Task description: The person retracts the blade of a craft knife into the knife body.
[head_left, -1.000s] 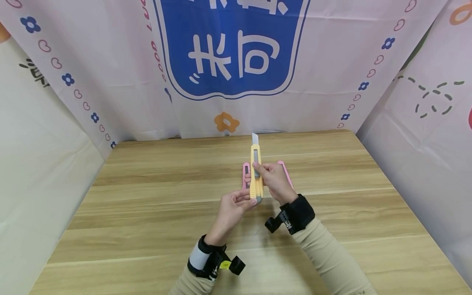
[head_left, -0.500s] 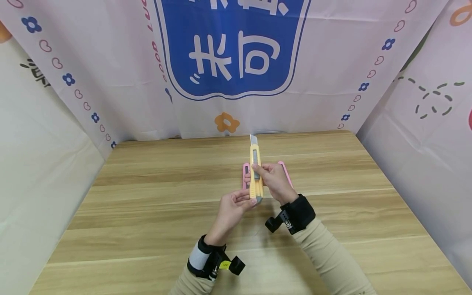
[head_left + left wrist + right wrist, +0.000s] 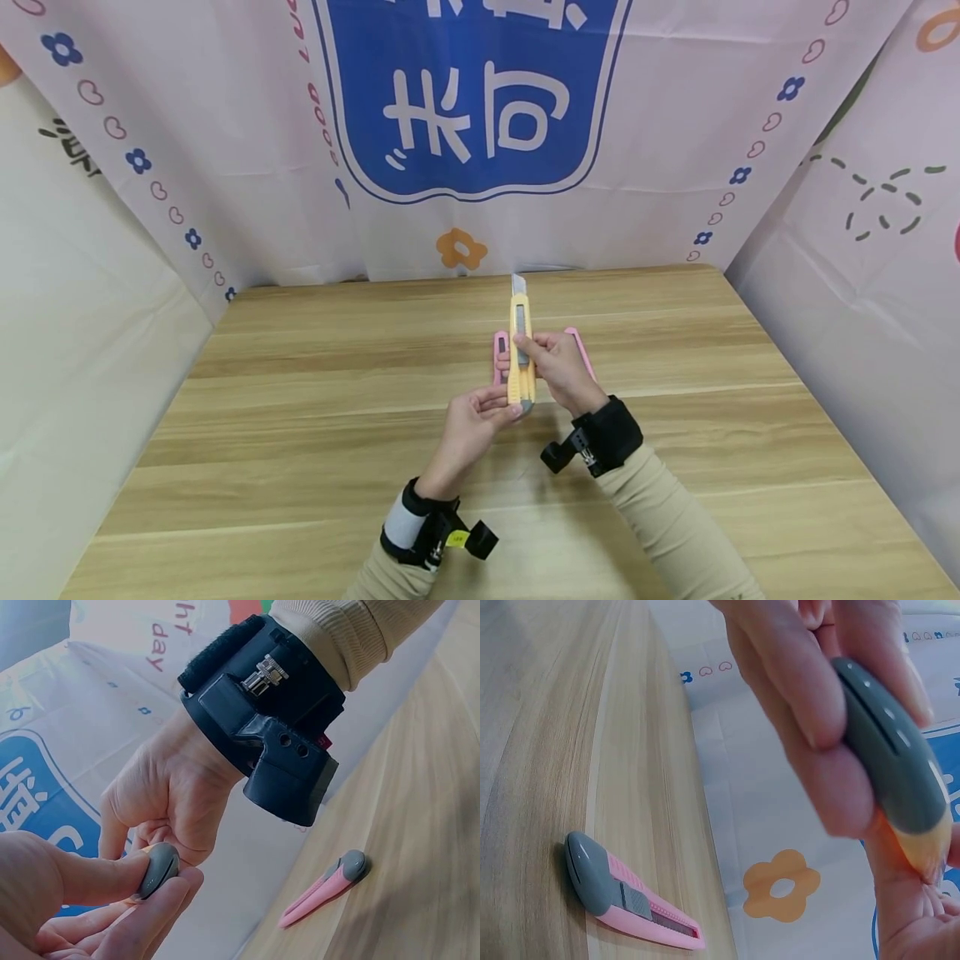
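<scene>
A yellow utility knife (image 3: 521,385) is held above the table with its blade (image 3: 519,285) out, pointing away from me. My left hand (image 3: 467,429) pinches its grey end cap (image 3: 159,870) between thumb and fingers. My right hand (image 3: 564,371) grips the knife's middle, thumb on the grey slider and fingers curled behind. Beyond the hands, one pink utility knife (image 3: 500,354) lies left of the yellow one, partly covered by fingers. A second pink utility knife (image 3: 581,354) shows behind my right hand, mostly hidden.
The wood-grain table (image 3: 300,433) stretches around both hands. White printed cloth (image 3: 262,167) with a blue sign hangs at the back edge, and more cloth lines both sides. Black wrist mounts (image 3: 611,433) with small cameras are strapped over both sleeves.
Slightly less blade sticks out than a second ago, and my right thumb sits a little lower on the yellow utility knife. My left hand keeps its place.
</scene>
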